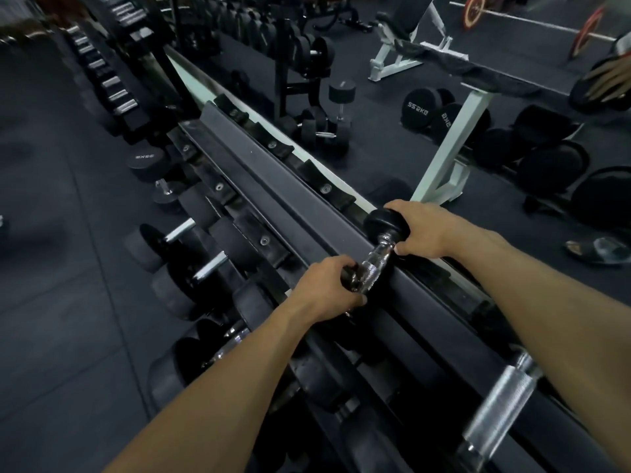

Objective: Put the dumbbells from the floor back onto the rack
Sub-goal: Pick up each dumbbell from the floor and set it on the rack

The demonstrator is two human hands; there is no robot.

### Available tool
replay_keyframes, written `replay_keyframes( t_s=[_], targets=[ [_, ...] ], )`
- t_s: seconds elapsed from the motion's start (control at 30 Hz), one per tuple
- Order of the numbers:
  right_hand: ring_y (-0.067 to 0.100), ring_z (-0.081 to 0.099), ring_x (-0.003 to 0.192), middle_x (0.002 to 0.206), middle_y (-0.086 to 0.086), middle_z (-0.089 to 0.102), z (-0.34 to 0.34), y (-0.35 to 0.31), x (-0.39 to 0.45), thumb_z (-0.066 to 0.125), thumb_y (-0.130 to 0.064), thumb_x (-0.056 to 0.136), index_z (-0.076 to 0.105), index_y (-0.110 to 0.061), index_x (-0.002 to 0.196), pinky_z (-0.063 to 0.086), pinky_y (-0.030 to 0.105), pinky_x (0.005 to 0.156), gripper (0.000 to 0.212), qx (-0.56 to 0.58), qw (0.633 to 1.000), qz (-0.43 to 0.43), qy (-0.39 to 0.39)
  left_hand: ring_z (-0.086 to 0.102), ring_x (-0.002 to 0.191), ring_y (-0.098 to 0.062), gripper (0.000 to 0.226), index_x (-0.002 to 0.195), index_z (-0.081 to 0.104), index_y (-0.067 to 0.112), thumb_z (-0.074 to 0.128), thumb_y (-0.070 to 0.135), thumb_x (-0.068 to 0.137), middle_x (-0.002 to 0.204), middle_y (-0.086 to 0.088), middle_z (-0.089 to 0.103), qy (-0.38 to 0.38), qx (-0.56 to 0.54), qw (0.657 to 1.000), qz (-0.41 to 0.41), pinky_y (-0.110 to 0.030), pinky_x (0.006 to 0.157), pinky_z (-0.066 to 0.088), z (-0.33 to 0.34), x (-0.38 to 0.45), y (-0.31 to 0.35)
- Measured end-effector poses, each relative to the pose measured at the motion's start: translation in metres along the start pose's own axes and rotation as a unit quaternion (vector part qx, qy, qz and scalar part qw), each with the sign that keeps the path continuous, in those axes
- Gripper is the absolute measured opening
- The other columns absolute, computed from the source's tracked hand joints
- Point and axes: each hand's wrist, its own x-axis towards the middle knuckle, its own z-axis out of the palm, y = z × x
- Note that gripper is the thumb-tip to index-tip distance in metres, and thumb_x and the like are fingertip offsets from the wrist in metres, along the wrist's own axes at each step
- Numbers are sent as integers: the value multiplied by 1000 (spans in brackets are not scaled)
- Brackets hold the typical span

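Two bare forearms reach forward from the bottom edge toward a long dark rack (259, 186) that runs diagonally from lower right to upper left. Both hands hold 1 small dumbbell (377, 256) lying across the rack's top rail. The left hand (327, 288) is wrapped around the nearer black end, fingers curled tight on it. The right hand (423, 232) covers the farther black end, fingers closed over it and the thumb touching the shiny knurled handle between the 2 hands.

At lower right, just beside the right forearm, a second dumbbell with a silver handle (498, 411) sits on the same rail. Left of the left arm, on a lower shelf of the rack, several larger black dumbbells (191, 268) sit side by side with their handles pointing outward. One marked 35kg (145, 162) stands upright farther along.

Beyond the rail is a mirror, reflecting a white bench (444, 145) and big black weights on the dark floor (51, 268). The far end of the room is blurred.
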Motion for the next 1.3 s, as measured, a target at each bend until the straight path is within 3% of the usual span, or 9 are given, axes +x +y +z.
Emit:
replay_keyframes(
  t_s=[0.1, 0.2, 0.33, 0.43, 0.57, 0.7, 1.0, 1.3],
  targets=[
    [30, 54, 118, 130, 12, 55, -5, -22, -4, 75, -27, 79, 34, -20, 149, 44, 39, 102, 81, -55, 998, -13, 15, 61, 93, -11, 46, 125, 55, 25, 71, 36, 83, 96, 12, 64, 26, -15, 1000, -2, -20, 74, 46, -13, -15, -10],
    [33, 50, 122, 134, 15, 47, -4, -57, -7, 70, -36, 83, 30, -21, 151, 44, 41, 100, 80, -90, 994, -50, 27, 62, 101, -16, 47, 124, 57, 24, 68, 43, 84, 108, 4, 66, 66, -17, 997, -30, -33, 90, 50, -28, -35, -30],
    [34, 48, 125, 137, 15, 45, 21, -122, -13, 67, -38, 86, 30, -20, 151, 44, 42, 101, 77, -120, 986, -115, -6, 62, 102, -18, 37, 118, 60, 25, 67, 39, 85, 110, 3, 66, 102, -24, 993, -61, -36, 92, 50, -45, -80, -71],
    [32, 46, 127, 139, 11, 44, 52, -175, -20, 64, -38, 87, 28, -23, 151, 44, 45, 101, 75, -135, 979, -149, -40, 62, 104, -19, 38, 120, 60, 23, 67, 37, 85, 112, 0, 66, 123, -21, 988, -92, -36, 92, 50, -53, -126, -113],
    [31, 48, 124, 134, 10, 46, 105, -248, -39, 63, -35, 87, 30, -24, 150, 44, 40, 99, 72, -148, 965, -204, -73, 60, 105, -22, 36, 118, 60, 21, 64, 36, 86, 112, -3, 62, 142, -11, 980, -142, -38, 91, 49, -56, -203, -176],
    [33, 50, 124, 133, 10, 47, 170, -324, -68, 64, -36, 86, 33, -23, 148, 45, 40, 98, 71, -162, 946, -259, -110, 59, 105, -20, 47, 127, 54, 24, 64, 42, 85, 119, -1, 57, 151, -19, 967, -204, -36, 91, 49, -42, -296, -247],
    [28, 49, 125, 138, 5, 44, 377, -459, -174, 62, -36, 90, 28, -25, 151, 45, 42, 99, 70, -186, 887, -361, -223, 59, 107, -20, 51, 131, 52, 24, 63, 44, 85, 121, -1, 58, 161, -97, 925, -330, -37, 92, 48, 56, -504, -385],
    [28, 49, 123, 136, 5, 47, 611, -472, -233, 63, -30, 89, 31, -24, 150, 44, 38, 96, 69, -204, 831, -397, -330, 60, 105, -19, 47, 127, 54, 22, 60, 43, 86, 114, -1, 60, 142, -225, 854, -446, -36, 90, 50, 231, -606, -493]
  ],
)
